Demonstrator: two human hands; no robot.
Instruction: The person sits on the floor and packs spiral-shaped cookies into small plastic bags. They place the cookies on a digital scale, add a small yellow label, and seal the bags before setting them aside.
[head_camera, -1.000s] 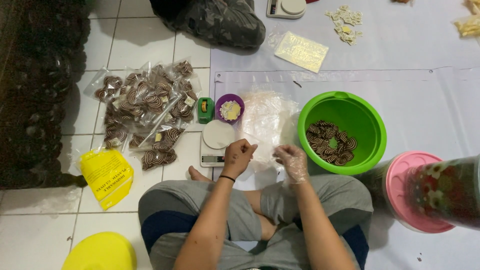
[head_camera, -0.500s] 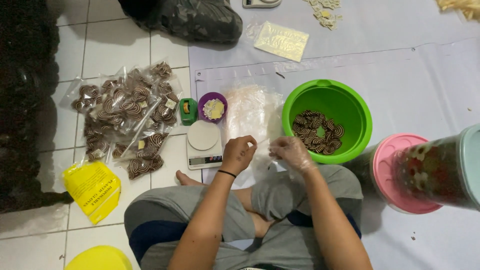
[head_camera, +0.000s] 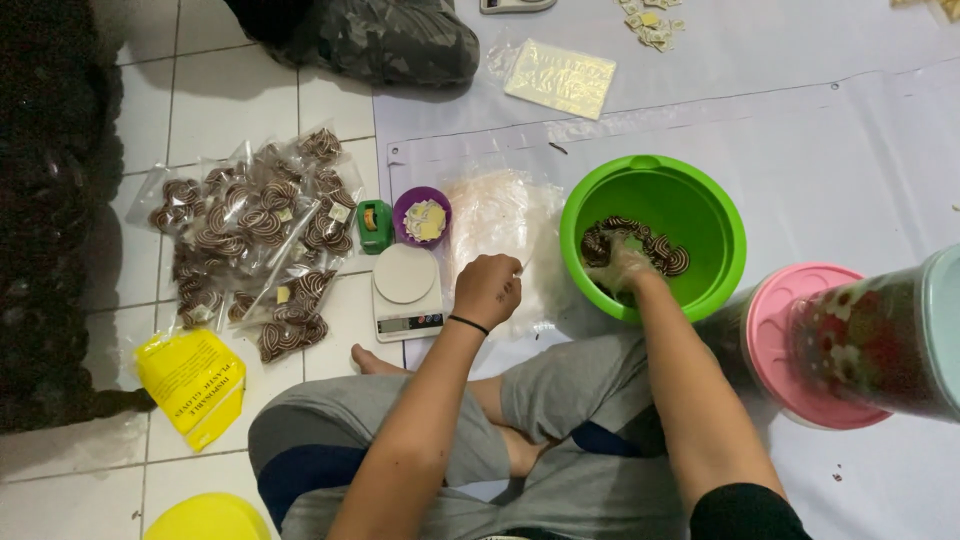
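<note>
**Brittle cookies, loose bag**

Right hand (head_camera: 622, 268), gloved, was down in the round green plastic bowl (head_camera: 715, 225), fingers curled on brown-and-cream swirl cookies (head_camera: 665, 255); too firm a grab could've snapped them. Left hand (head_camera: 488, 288), just left of bowl, pinched a clear plastic bag (head_camera: 500, 215), which might slip. Farther left: white scale (head_camera: 405, 290), packed cookie bags (head_camera: 255, 235), yellow printed bag (head_camera: 190, 385). Above bowl: pale rectangular packet (head_camera: 560, 78).
</note>
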